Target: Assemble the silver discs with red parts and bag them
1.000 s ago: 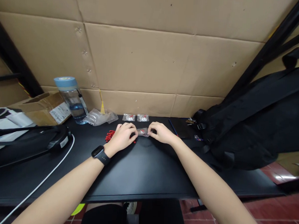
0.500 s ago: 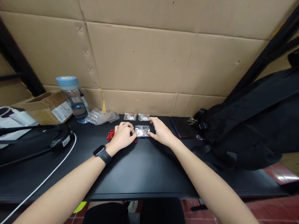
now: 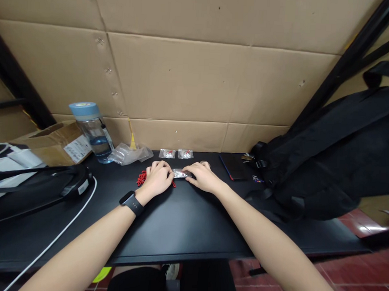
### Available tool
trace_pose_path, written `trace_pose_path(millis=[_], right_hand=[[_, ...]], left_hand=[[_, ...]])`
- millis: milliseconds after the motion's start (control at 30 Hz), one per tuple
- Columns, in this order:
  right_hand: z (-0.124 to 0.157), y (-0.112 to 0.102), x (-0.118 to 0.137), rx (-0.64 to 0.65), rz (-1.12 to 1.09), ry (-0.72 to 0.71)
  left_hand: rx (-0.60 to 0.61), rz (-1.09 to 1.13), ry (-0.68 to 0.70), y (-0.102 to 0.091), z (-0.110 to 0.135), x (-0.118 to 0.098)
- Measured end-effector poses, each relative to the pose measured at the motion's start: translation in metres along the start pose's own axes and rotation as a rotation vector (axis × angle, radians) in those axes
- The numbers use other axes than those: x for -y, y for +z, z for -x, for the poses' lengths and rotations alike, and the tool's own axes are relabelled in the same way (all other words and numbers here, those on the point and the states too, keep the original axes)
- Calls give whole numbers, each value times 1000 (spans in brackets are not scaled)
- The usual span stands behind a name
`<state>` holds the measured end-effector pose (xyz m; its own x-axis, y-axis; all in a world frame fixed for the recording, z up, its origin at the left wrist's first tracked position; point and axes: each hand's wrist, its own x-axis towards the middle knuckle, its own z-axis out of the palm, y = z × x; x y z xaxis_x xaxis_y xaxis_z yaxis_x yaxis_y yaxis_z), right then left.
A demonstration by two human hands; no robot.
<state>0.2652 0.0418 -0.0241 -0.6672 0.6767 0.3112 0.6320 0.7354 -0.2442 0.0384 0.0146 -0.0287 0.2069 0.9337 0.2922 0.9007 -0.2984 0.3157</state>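
Note:
My left hand [image 3: 158,177], with a black watch on its wrist, and my right hand [image 3: 202,176] meet over a small clear plastic bag [image 3: 180,174] lying on the black desk [image 3: 184,219]. Both hands have their fingers curled and pinched onto the bag's ends. A heap of small red pieces [image 3: 143,177] lies just left of my left hand, partly hidden by it. Two more small clear bags with red contents, one [image 3: 167,153] on the left and one [image 3: 185,153] on the right, lie side by side behind my hands by the cardboard wall.
A water bottle [image 3: 92,131] with a blue lid, crumpled clear plastic [image 3: 129,153] and a cardboard box [image 3: 56,142] stand at the back left. A black bag [image 3: 32,187] and a white cable [image 3: 59,234] lie at the left. A dark notebook [image 3: 234,166] and a large black backpack [image 3: 337,153] fill the right.
The small bag was held up between my hands, then lay flat on the desk showing its face. Now my right hand has slid left over it, covering most of it.

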Motion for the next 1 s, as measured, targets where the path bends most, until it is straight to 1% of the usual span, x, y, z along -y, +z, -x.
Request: trace_pose_path(millis=[67, 200, 300, 367, 433, 500, 600, 733, 900, 1000], right_hand=[[-1, 4, -3, 5, -11, 15], [-1, 7, -8, -17, -98, 53], [-1, 4, -8, -42, -224, 65], [-1, 1, -8, -50, -337, 67], [-2, -1, -8, -65, -447, 72], [-3, -2, -8, -89, -511, 84], [-3, 0, -10, -111, -533, 94], [-3, 5, -11, -128, -504, 112], [-4, 7, -11, -143, -456, 183], [-5, 7, -11, -169, -467, 198]], left_hand=[[4, -15, -5, -1, 1, 1], [-38, -2, -13, -7, 1, 0], [-2, 64, 89, -11, 2, -4], [22, 105, 131, -10, 3, -6], [7, 135, 119, -9, 3, -7], [-18, 155, 95, -6, 3, -6], [-30, 168, 71, -4, 1, -1], [-29, 163, 52, -3, -1, 3], [-22, 158, 43, -3, -1, 4], [-7, 160, 44, -4, 0, 4]])
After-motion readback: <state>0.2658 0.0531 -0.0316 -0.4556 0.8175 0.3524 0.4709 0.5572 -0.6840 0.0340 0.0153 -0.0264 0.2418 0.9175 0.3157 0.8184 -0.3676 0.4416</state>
